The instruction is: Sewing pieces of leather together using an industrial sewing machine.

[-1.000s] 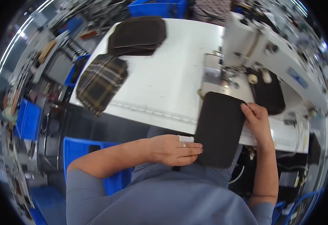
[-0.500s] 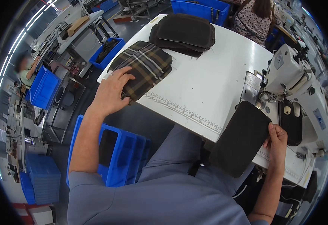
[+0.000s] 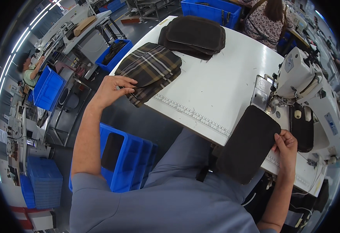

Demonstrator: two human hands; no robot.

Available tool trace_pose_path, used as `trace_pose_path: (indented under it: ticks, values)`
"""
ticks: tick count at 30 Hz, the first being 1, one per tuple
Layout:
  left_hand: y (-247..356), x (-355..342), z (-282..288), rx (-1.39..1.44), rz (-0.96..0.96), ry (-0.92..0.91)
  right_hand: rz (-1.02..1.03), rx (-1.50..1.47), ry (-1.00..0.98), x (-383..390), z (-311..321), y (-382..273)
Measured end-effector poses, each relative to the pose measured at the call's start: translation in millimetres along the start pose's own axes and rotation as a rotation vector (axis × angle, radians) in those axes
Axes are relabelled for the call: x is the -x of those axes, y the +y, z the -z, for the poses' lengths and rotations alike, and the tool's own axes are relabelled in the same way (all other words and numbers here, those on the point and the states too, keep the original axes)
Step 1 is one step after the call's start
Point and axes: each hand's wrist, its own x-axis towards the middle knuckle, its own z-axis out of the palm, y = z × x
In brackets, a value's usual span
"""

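Note:
My left hand pinches the near-left edge of the top plaid fabric piece, lifting it slightly from the plaid stack beneath. That stack lies at the left end of the white table, partly over its edge. With thumb and fingers, my right hand grips the right edge of a dark brown fabric panel with rounded corners. The panel hangs over the table's near edge, close to the sewing machine. A pile of similar dark panels rests at the table's far side.
Blue bins stand on the floor below the table's left edge, one with a dark panel against it. A ruler strip runs along the near edge. Beyond the table are a blue crate and a seated person; another person works far left.
My left hand has drawn back toward the plaid stack's near-left edge and closed on the top piece, raising that edge. My right hand still holds the dark panel, almost unmoved.

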Motion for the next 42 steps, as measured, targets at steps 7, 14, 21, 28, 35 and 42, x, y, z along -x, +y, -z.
trace_pose_path:
  ticks: [7,14,21,28,35,42]
  values:
    - [39,-20,-13,0.063,0.069,0.393,-0.017,0.005,0.028,0,-4,-4]
    - [150,-38,-130,0.261,-0.594,-0.038,0.046,-0.058,0.073,8,-5,-8]
    - [185,-25,-199,-0.087,-0.702,-0.464,0.152,-0.113,0.150,41,9,-26]
    - [174,-121,-193,-0.052,-0.504,0.082,0.182,-0.175,0.030,49,-22,-58]
    - [180,-140,-209,0.177,-0.165,-0.353,0.080,-0.289,-0.093,0,-97,-59]
    - [210,-101,-196,0.928,-0.070,-0.213,0.194,0.133,-0.031,-2,-97,-63]
